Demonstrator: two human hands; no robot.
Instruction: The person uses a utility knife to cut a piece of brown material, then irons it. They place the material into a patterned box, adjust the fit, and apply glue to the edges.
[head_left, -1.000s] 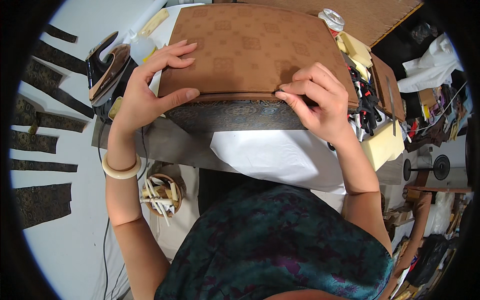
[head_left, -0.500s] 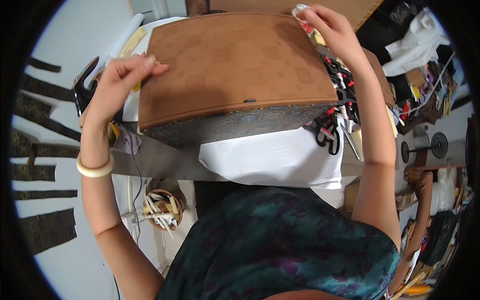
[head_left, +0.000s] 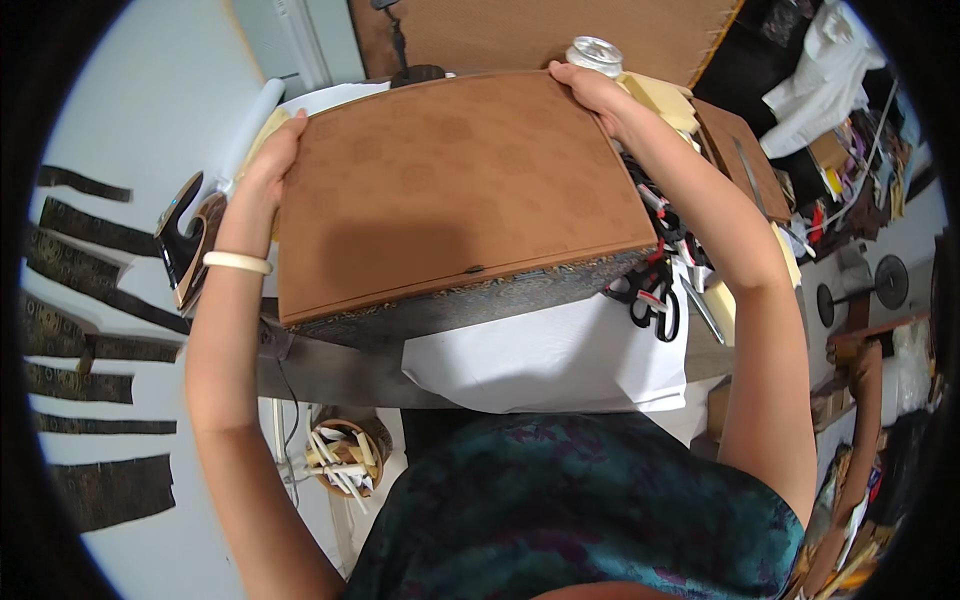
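A large box (head_left: 450,190) with a brown top and dark patterned fabric sides sits on the table in front of me. My left hand (head_left: 279,152) holds its left edge toward the far corner, thumb along the rim and the other fingers mostly hidden. At the far right corner, my right hand (head_left: 598,98) grips the edge, with fingertips curled over the rim. A small dark tab (head_left: 474,269) shows at the middle of the lid's near edge. White paper (head_left: 540,360) lies partly under the box.
A round clear-looking container (head_left: 595,55) stands behind my right hand. Black-handled scissors (head_left: 655,300) and clips lie right of the box. An iron (head_left: 185,245) stands at the left, near dark fabric strips (head_left: 100,290) on the wall. Below the table is a scrap bin (head_left: 350,455).
My right hand has left the pale item beyond the corner and closed on the box's edge. My left hand has opened from a pinch and taken the left side. The view has shifted.
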